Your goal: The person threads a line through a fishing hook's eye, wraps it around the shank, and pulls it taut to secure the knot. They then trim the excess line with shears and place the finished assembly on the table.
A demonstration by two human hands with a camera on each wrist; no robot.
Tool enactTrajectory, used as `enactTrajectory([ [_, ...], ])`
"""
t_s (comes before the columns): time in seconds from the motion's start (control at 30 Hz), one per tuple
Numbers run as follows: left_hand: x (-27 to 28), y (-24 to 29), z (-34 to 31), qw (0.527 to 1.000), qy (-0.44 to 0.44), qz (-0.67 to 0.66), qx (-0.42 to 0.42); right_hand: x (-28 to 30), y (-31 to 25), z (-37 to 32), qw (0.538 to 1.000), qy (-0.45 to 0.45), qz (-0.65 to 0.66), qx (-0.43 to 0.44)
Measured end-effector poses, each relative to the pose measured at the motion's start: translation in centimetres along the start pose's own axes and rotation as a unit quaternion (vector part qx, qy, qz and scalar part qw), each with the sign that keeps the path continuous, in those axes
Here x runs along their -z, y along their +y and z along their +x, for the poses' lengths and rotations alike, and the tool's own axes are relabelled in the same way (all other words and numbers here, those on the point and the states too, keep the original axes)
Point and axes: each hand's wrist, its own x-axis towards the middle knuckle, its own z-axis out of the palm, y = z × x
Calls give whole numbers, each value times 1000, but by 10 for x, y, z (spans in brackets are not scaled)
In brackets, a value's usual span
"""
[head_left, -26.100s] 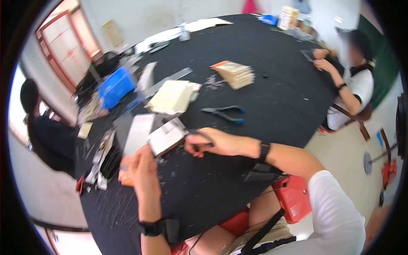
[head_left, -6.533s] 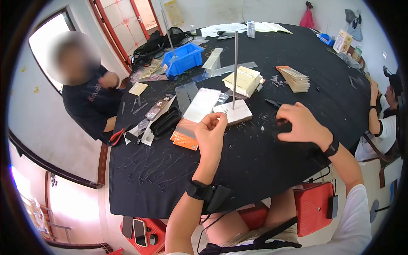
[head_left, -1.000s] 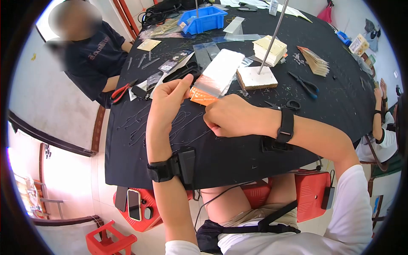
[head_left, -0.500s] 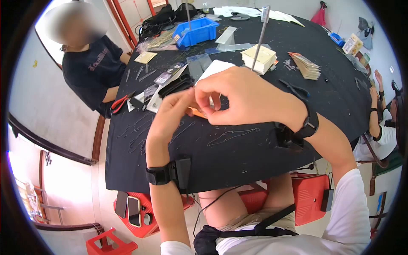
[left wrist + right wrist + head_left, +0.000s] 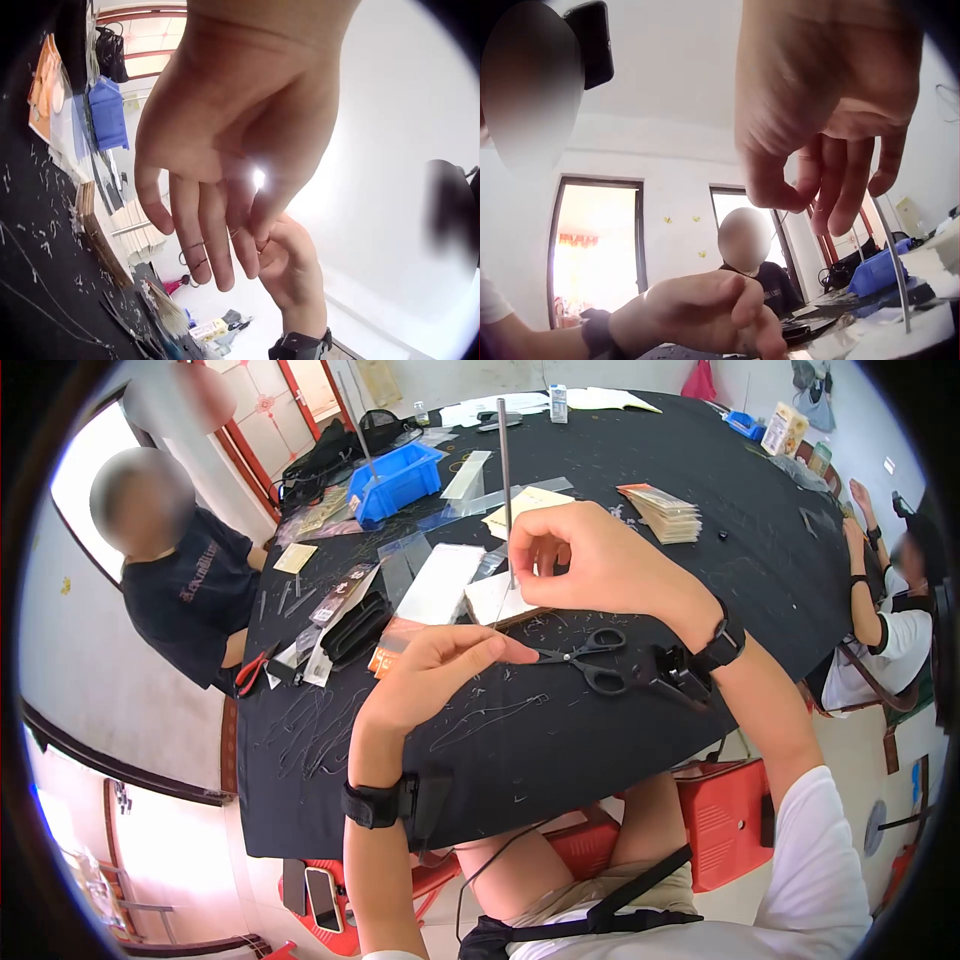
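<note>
My left hand [image 5: 425, 670] pinches a fine fishing line between thumb and index finger, palm turned up. In the left wrist view a thin dark curl of the line [image 5: 181, 257] shows by its longer fingers. My right hand [image 5: 610, 565] is higher and to the right, thumb and index finger pinched on the same line, its other fingers curled. Behind the right fingertips stands an upright metal rod [image 5: 504, 480] on a white-topped block [image 5: 485, 600]. Black-handled scissors [image 5: 567, 657] lie open on the table just below the right hand.
White card packs with orange ends [image 5: 440, 585] lie left of the block. Loose dark line loops [image 5: 485, 722] and clippings are scattered on the black cloth. A blue bin [image 5: 400, 485], a black case [image 5: 358, 630] and red-handled pliers [image 5: 250, 675] lie left. People sit at both sides.
The hands, close together over the orange packs half a second ago, have drawn apart; the right is now up by the rod. Scissors, in the right hand 26 seconds ago, lie on the table.
</note>
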Motion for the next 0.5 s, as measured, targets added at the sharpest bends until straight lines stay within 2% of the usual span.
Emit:
enactTrajectory([
  [0.1, -7, -5, 10, 999, -13, -22, 21, -1, 21, -6, 997, 21, 62, -30],
  [0.17, -11, -11, 15, 994, 26, -108, 3, -7, 37, -9, 992, 22, 108, -54],
  [0.2, -12, -15, 16, 994, 26, -108, 6, -14, 46, -12, 983, 36, 166, -65],
  [0.23, -13, -19, 16, 980, 63, -184, 47, -21, 53, -15, 971, 50, 223, -77],
  [0.27, -13, -22, 17, 957, 100, -257, 86, -28, 60, -18, 970, 50, 225, -79],
  [0.3, -14, -24, 17, 957, 100, -259, 89, -36, 62, -20, 976, 100, 173, -90],
  [0.37, -18, -26, 16, 922, 173, -333, 98, -46, 64, -26, 978, 169, 85, -89],
  [0.4, -20, -30, 16, 920, 174, -336, 105, -47, 59, -29, 977, 166, 89, -95],
  [0.47, -23, -35, 17, 892, 225, -387, 59, -49, 52, -32, 976, 133, 129, -116],
  [0.5, -23, -36, 16, 889, 222, -398, 52, -54, 54, -33, 968, 105, 186, -128],
])
